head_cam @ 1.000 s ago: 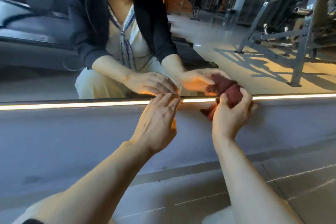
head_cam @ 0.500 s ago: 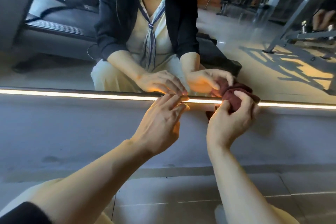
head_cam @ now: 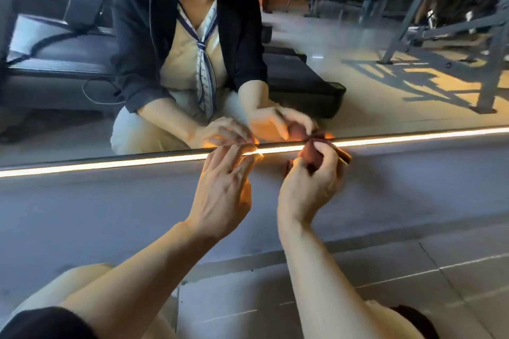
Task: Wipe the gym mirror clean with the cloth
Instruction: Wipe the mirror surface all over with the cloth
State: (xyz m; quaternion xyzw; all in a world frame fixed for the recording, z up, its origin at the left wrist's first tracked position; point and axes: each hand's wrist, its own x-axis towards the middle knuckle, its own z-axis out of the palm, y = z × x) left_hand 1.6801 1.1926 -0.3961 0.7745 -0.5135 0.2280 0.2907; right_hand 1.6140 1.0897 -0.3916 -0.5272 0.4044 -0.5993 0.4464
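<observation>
at the bottom edge of the mirror [head_cam: 358, 85], right on the lit strip [head_cam: 110, 164] that runs along its lower frame, the dark red cloth [head_cam: 312, 155] is held bunched up. it is gripped by the right hand [head_cam: 308, 187], fingers curled round it and thumb pressed on top; most of the fabric is hidden inside the fist, a bit is seen poking out on the far side at the fingertips and below the knuckles. the wad is touching or just off the frame line, cannot be told which. the left hand [head_cam: 223, 190] is held just beside it, apart from the cloth, fingers straight and relaxed, nothing grasped; its fingertips [head_cam: 248, 158] are laid on the glowing strip. both forearms are bare, a dark sleeve [head_cam: 41, 323] is seen at the lower left. below the strip a grey ledge [head_cam: 110, 215] is seen, then pale floor tiles [head_cam: 413, 283]. reflected in the glass: the same crouched person in a dark jacket and light top with a striped scarf, both hands mirrored at the frame line, a treadmill deck on the left, a black case on the floor behind, a grey metal rack on the right with sunlit shadow bars across the floor.
</observation>
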